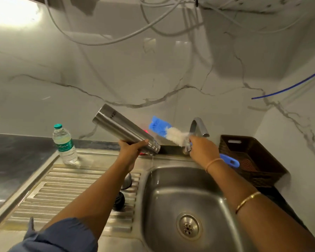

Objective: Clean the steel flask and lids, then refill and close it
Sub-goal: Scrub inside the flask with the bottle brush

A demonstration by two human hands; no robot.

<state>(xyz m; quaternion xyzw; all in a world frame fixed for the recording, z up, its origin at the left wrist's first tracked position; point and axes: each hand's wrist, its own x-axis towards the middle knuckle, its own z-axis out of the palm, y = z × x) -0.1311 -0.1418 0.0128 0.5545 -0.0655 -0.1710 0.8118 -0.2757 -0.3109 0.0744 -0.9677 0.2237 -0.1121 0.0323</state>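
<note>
**Wrapped near the neck, mouth tipped toward the brush**

Curled round the flask (124,130) just short of its mouth, our left hand (132,150) held it in the air above the back edge of the sink (171,179), with the thumb laid across its near side. Our right hand (202,151) was closed round the handle of the brush (175,136) in front of the tap (198,125). The blue end of the handle stuck out past the wrist.

What mattered was how the two lay. The flask's long axis ran from its base, high on the left, down to its open mouth, low on the right. That put the mouth just beyond the left hand's grip, on the side facing the right hand. A thin thread of water fell from it toward the sink.

The brush lay on nearly the same slant, just above and right of the mouth. Its bristled end pointed up and left, past the mouth rather than into it. We judged it would have to be drawn back until its tip cleared the rim, then lined up with the flask and pushed in. The right hand was the nearer one for that.

Both lids sat on the draining board (62,188) beside the left forearm, the steel lid (126,180) behind the black lid (119,200).
</note>
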